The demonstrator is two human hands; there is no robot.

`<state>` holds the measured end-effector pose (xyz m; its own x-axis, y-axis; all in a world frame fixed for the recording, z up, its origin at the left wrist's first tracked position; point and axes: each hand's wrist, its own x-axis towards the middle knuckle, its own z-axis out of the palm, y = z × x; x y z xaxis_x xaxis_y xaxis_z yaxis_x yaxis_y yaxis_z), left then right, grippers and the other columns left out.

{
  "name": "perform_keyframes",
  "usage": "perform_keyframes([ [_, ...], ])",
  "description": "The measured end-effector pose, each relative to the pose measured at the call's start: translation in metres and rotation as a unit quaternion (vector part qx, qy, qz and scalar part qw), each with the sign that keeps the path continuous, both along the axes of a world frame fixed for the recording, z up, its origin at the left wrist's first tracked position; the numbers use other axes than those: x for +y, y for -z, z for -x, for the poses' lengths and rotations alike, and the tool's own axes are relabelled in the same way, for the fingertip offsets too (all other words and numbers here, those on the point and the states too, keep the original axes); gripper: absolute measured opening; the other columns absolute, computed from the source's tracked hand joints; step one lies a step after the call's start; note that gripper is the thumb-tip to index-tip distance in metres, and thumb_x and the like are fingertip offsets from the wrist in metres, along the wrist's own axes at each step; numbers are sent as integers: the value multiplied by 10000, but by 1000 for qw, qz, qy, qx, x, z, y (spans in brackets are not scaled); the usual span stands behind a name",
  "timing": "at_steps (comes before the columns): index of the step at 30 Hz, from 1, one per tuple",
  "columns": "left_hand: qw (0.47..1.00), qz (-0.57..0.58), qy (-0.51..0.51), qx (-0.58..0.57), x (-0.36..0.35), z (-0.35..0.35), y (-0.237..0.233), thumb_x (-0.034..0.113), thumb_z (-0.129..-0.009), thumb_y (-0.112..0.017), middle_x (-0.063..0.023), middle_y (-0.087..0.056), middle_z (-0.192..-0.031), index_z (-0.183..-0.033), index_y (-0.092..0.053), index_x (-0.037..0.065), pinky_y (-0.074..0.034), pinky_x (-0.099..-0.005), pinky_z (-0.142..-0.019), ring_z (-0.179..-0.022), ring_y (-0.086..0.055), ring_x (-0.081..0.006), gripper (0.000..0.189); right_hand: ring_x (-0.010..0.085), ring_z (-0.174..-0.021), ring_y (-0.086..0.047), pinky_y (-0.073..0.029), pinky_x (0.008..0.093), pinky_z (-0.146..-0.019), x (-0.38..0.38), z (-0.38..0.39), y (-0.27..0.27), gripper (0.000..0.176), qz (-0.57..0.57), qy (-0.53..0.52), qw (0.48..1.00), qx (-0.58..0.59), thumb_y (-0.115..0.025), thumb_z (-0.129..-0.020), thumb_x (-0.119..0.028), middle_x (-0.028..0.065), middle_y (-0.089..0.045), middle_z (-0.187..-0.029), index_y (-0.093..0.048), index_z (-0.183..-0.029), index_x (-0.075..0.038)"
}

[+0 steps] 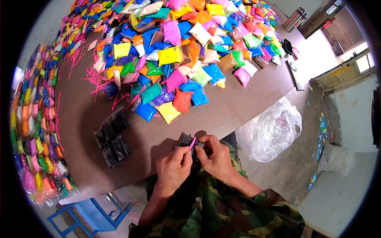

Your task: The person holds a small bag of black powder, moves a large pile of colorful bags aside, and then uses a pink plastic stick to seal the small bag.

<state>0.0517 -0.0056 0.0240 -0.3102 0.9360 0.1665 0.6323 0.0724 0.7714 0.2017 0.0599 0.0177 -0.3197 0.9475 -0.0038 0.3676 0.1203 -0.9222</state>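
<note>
My left hand (173,166) and my right hand (214,156) meet at the near edge of the brown table (230,111). Together they pinch a small black packet (185,139) with a thin pink stick (193,142) held against it. The fingers of both hands cover most of the packet. A cluster of several black packets (112,139) lies on the table to the left of my hands.
A big heap of small coloured packets (178,51) fills the far table, with loose pink sticks (95,85) at its left. Bundled packet rows (33,127) line the left edge. A clear plastic bag (274,131) sits on the floor right. A blue stool (91,214) stands below.
</note>
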Motion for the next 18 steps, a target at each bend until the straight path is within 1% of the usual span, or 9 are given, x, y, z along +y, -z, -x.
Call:
perform_keyframes([
  [2, 999, -3, -1, 49, 4, 6, 2, 92, -883, -735, -129, -687, -714, -919, -681, 93, -528, -439, -552, -630, -687, -342, 65, 243, -534, -615, -486, 354, -515, 0, -2, 1, 215, -2, 1, 1000, 0, -753, -888, -56, 137, -631, -658, -606, -1036, -4],
  [3, 999, 5, -8, 45, 5, 11, 4, 88, -888, -727, -131, -691, -717, -902, -673, 96, -526, -445, -550, -627, -684, -349, 56, 235, -532, -612, -484, 350, -513, 0, -2, 2, 215, -8, 1, 1000, 3, -756, -887, -56, 135, -630, -657, -607, -1034, -6],
  [4, 999, -23, -8, 41, 8, 15, 6, 44, -879, -736, -141, -626, -615, -913, -689, 51, -470, -394, -492, -519, -647, -294, 59, 228, -531, -610, -481, 347, -511, 1, -2, 3, 216, -14, 0, 1000, 8, -759, -887, -56, 133, -629, -656, -608, -1033, -7],
  [6, 996, -9, -17, 81, 12, 22, 3, 48, -885, -734, -146, -629, -625, -920, -696, 45, -469, -393, -489, -521, -648, -289, 52, 209, -531, -607, -476, 336, -508, 1, -1, 3, 216, 8, 3, 1000, 18, -766, -884, -59, 126, -630, -659, -611, -1026, -9],
  [9, 999, 0, -29, 40, 14, 25, 0, 50, -889, -730, -156, -648, -667, -928, -703, 44, -482, -389, -507, -563, -662, -304, 47, 183, -531, -598, -471, 324, -505, 1, 0, 9, 214, 16, 9, 999, 34, -773, -882, -62, 118, -632, -663, -616, -1018, -10],
  [12, 999, -30, 41, -9, 15, 5, -15, 61, -882, -737, -164, -671, -719, -926, -710, 55, -501, -409, -543, -629, -675, -343, 52, 171, -532, -587, -470, 320, -505, 0, -2, 8, 214, 23, 7, 999, 29, -777, -882, -64, 113, -635, -671, -619, -1016, -10],
  [13, 998, -13, 54, 44, 16, 4, -15, 70, -881, -730, -173, -686, -761, -921, -702, 65, -517, -439, -586, -687, -679, -382, 50, 169, -532, -583, -470, 319, -505, 1, -1, 7, 214, 24, 4, 999, 26, -778, -881, -64, 112, -636, -674, -620, -1016, -10],
  [18, 994, 20, 45, 97, 29, 23, -14, 71, -894, -702, -181, -688, -778, -907, -670, 52, -513, -470, -602, -714, -676, -404, 40, 158, -537, -574, -468, 313, -506, 1, -3, 7, 215, 24, 6, 999, 26, -781, -880, -60, 107, -637, -683, -623, -1020, -15],
])
